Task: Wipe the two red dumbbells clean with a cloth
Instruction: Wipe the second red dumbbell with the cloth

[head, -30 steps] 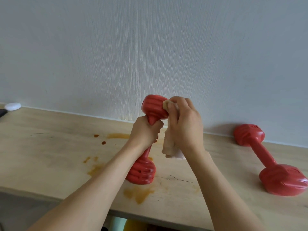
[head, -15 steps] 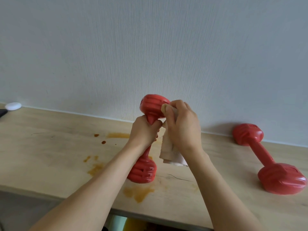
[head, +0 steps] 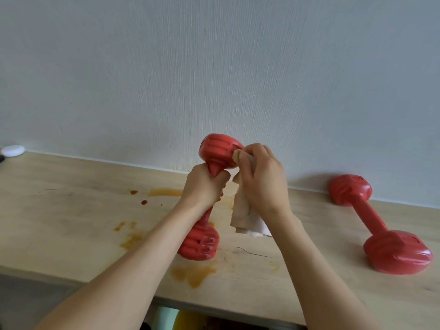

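A red dumbbell (head: 217, 150) is held upright over the wooden table (head: 71, 210), tilted slightly, its lower head just above the surface. My left hand (head: 202, 186) grips its handle right under the upper head. My right hand (head: 260, 179) holds a stained beige cloth (head: 245, 217) and presses it against the right side of the upper head; the loose end of the cloth hangs down below my wrist. The second red dumbbell (head: 371, 217) lies on the table at the right, one head against the wall.
Brown-orange stains (head: 192, 273) mark the table under and to the left of the held dumbbell. A small white object (head: 13, 150) sits at the far left by the grey wall. The table's front edge runs just below my forearms.
My right hand with the cloth slid down the right side of the upper head, from its top toward its lower edge. The left hand's grip and the other dumbbell stayed put.
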`<state>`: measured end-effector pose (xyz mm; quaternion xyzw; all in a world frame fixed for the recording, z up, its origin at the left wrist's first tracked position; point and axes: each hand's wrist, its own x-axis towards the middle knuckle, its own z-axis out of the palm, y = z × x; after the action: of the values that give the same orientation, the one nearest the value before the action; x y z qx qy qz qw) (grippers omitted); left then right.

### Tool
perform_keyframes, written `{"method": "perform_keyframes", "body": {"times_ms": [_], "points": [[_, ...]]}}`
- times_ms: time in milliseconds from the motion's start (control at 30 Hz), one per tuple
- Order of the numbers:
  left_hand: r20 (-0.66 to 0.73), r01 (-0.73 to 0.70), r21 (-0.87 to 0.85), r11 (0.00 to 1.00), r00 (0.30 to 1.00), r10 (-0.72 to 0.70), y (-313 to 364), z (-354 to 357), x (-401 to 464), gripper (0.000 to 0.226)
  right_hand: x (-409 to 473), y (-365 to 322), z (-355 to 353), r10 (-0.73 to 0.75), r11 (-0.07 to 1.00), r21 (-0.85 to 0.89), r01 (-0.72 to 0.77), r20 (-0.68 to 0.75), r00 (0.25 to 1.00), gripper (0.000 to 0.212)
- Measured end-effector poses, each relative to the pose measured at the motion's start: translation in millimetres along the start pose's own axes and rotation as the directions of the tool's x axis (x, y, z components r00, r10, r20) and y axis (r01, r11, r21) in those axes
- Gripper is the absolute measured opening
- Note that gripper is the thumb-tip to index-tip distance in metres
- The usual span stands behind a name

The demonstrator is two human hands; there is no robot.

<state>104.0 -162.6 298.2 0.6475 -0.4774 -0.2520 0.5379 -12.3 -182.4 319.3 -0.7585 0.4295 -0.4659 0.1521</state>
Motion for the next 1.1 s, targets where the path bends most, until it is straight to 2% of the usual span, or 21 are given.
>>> {"method": "perform_keyframes", "body": {"times_ms": [133, 167, 233, 300, 333, 433, 567, 700, 800, 867, 933, 1033, 1100], "points": [[0.021, -0.024, -0.072, 0.997, 0.999, 0.026, -0.6, -4.7, -4.1, 0.026, 0.6, 17.4, 2.7, 0.09, 0.996, 0.015, -0.09, 0.021, 0.996, 0.018], [0.033, -0.029, -0.085, 0.996, 0.999, 0.031, -0.2, -5.7, -5.6, 0.026, 1.7, 17.9, 3.3, 0.119, 0.991, 0.057, -0.119, -0.006, 0.993, 0.018], [0.048, -0.021, -0.112, 0.993, 0.999, 0.026, 0.1, -7.2, -6.8, 0.024, 4.6, 12.2, 0.8, 0.202, 0.946, 0.277, -0.167, -0.101, 0.974, 0.017], [0.048, -0.004, -0.139, 0.99, 0.999, 0.01, -0.1, -9.8, -6.3, 0.024, 6.6, -0.7, -3.9, 0.208, 0.87, 0.489, -0.067, -0.24, 0.948, 0.012], [0.046, 0.004, -0.149, 0.989, 0.999, 0.003, -0.5, -10.9, -5.9, 0.025, 7.5, -7.9, -3.5, 0.158, 0.859, 0.511, 0.018, -0.298, 0.942, 0.009], [0.037, 0.015, -0.136, 0.991, 0.999, -0.01, -1.2, -11.0, -5.7, 0.028, 7.7, -19.7, 15.8, -0.018, 0.844, 0.51, 0.166, -0.282, 0.959, 0.011], [0.034, 0.066, -0.187, 0.98, 0.998, -0.06, -2.7, -12.0, -3.7, 0.022, -1.3, -2.8, 39.4, -0.11, 0.853, 0.495, 0.164, -0.137, 0.984, 0.027], [0.02, 0.111, -0.219, 0.969, 0.994, -0.109, -2.8, -17.7, -2.8, 0.033, -4.9, 0.7, 42.9, -0.337, 0.892, 0.304, 0.334, -0.044, 0.941, 0.036], [0.031, 0.099, -0.173, 0.98, 0.995, -0.095, 0.2, -17.7, -4.6, 0.034, 5.7, -3.4, 42.9, -0.41, 0.892, 0.194, 0.408, -0.033, 0.912, 0.033], [0.042, 0.09, -0.168, 0.982, 0.996, -0.084, 0.1, -17.2, -4.2, 0.032, 8.1, 0.2, 38.4, -0.376, 0.895, 0.252, 0.369, -0.022, 0.926, 0.033], [0.055, 0.079, -0.181, 0.98, 0.996, -0.07, -0.2, -16.9, -4.0, 0.032, 6.4, 7.6, 31.9, -0.289, 0.878, 0.403, 0.259, 0.015, 0.957, 0.034], [0.08, 0.102, -0.204, 0.974, 0.993, -0.087, -0.7, -18.2, -6.1, 0.034, 3.8, 18.7, 24.2, -0.101, 0.789, 0.613, 0.042, 0.062, 0.993, 0.038], [0.083, 0.079, -0.192, 0.978, 0.994, -0.065, 0.4, -18.5, -7.0, 0.033, 4.0, 19.1, 20.5, -0.019, 0.746, 0.666, -0.012, 0.04, 0.999, 0.038]]}}
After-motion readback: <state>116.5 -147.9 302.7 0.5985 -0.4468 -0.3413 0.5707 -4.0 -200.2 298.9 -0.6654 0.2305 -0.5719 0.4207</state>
